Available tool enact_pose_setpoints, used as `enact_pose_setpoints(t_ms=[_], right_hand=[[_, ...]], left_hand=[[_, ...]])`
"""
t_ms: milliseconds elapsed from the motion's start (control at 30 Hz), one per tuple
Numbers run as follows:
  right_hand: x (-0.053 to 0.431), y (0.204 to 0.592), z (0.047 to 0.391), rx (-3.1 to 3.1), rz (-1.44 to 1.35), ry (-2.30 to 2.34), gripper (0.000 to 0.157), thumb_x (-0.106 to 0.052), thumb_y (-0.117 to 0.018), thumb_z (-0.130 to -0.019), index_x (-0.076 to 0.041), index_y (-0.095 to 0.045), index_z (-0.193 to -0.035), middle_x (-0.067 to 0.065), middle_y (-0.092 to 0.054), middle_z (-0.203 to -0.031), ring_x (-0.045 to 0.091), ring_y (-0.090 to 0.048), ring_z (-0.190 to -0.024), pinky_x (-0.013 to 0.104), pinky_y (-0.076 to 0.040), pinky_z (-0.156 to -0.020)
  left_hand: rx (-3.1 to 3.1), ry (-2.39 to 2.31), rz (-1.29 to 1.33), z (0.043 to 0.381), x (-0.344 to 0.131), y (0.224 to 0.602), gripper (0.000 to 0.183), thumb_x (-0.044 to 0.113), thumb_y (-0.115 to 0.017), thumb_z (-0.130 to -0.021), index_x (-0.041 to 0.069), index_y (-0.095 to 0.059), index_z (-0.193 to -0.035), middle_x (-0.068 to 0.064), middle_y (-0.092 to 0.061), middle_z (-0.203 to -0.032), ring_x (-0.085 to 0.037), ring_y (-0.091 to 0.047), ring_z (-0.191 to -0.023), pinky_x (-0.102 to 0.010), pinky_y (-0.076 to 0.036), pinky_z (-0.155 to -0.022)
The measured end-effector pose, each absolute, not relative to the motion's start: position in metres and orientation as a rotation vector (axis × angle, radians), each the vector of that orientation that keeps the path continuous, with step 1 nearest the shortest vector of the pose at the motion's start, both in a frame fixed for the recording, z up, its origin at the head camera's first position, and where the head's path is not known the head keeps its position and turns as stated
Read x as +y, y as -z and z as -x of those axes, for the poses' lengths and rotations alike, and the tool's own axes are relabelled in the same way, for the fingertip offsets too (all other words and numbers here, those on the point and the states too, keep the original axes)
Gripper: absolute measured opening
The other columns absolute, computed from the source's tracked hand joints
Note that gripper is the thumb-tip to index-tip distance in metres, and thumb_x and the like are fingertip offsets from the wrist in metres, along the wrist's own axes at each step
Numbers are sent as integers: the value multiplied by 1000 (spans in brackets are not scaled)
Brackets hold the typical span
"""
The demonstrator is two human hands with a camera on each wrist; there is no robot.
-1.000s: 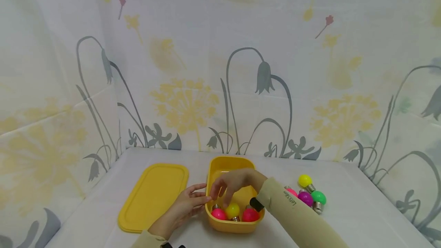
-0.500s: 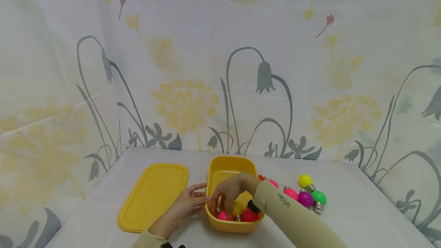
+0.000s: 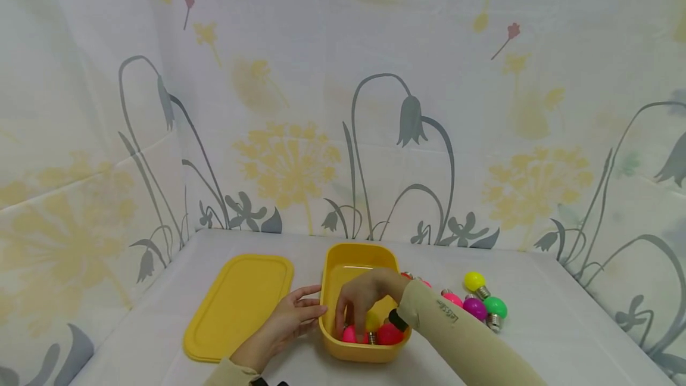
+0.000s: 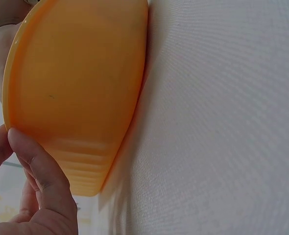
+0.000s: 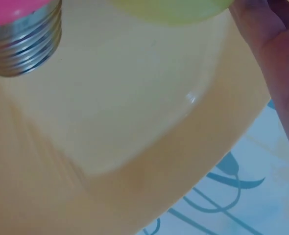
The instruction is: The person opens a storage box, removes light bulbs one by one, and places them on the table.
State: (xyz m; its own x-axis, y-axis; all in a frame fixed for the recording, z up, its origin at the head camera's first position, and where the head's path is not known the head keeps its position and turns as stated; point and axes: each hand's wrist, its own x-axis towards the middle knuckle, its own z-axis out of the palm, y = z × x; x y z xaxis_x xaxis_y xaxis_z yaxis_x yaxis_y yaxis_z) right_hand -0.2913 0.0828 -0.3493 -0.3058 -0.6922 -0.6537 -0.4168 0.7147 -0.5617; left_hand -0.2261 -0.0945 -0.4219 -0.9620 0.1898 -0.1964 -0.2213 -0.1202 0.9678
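Observation:
Several coloured light bulbs lie in the near end of a yellow plastic box (image 3: 365,352). My right hand (image 3: 370,290) reaches down into it, its fingers on both sides of a pink bulb (image 3: 349,334). Beside that are a yellow bulb (image 3: 372,320) and a reddish-pink bulb (image 3: 390,334), both partly covered by the hand and wrist. In the right wrist view a metal screw base (image 5: 27,44) shows, but the fingertips do not. My left hand (image 3: 292,316) holds the box's left rim; the left wrist view shows a digit (image 4: 39,164) against the outer wall.
A flat yellow lid (image 3: 241,305) lies left of the box. To the right sit loose bulbs: yellow (image 3: 474,281), green (image 3: 495,305), purple (image 3: 474,308) and pink (image 3: 454,299). More peek out behind the right forearm. A flower-patterned cloth (image 3: 300,76) rises behind the table.
My right hand has moved lower into the box and its fingers have closed around the pink bulb, which has shifted slightly right. The left hand has stayed at the rim.

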Motion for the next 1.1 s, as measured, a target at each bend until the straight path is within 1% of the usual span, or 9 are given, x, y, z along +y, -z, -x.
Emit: enact_pose_setpoints(t_ms=[133, 467, 667, 967, 1100], right_hand=[[89, 346, 288, 1957, 866, 417, 23, -1, -72, -79, -8, -70, -101, -6, -66, -92, 6, -59, -89, 19, -44, -84], [108, 338, 279, 2064, 915, 569, 20, -5, -74, -78, -12, -70, -95, -6, -66, -89, 8, -59, -83, 20, -48, -77], [120, 334, 274, 2078, 895, 711, 18, -8, -74, -79, -12, -69, -95, -1, -66, -92, 12, -60, -85, 23, -50, -77], [134, 329, 259, 2170, 909, 909, 22, -12, -76, -78, -13, -66, -98, -1, -64, -95, 18, -61, -87, 26, -51, -76], [139, 329, 251, 2219, 888, 1015, 25, -12, -76, -77, -12, -65, -99, -1, -63, -96, 17, -60, -90, 26, -51, -78]], left_hand=[[1871, -2167, 31, 227, -94, 423, 59, 8, -69, -84, -3, -40, -134, -11, -58, -100, -15, -60, -76, -26, -53, -68], [1879, -2171, 20, 226, -95, 423, 59, 8, -70, -83, -4, -41, -134, -11, -58, -101, -15, -59, -73, -26, -53, -67], [1883, -2162, 47, 226, -94, 421, 59, 9, -71, -83, -2, -42, -133, -11, -58, -100, -15, -59, -72, -26, -53, -67], [1872, -2166, 71, 226, -94, 423, 62, 11, -72, -81, -2, -42, -134, -11, -58, -101, -15, -59, -72, -26, -53, -67], [1865, -2166, 71, 227, -93, 423, 63, 10, -73, -81, -2, -42, -134, -11, -58, -101, -14, -59, -72, -26, -53, -68]])
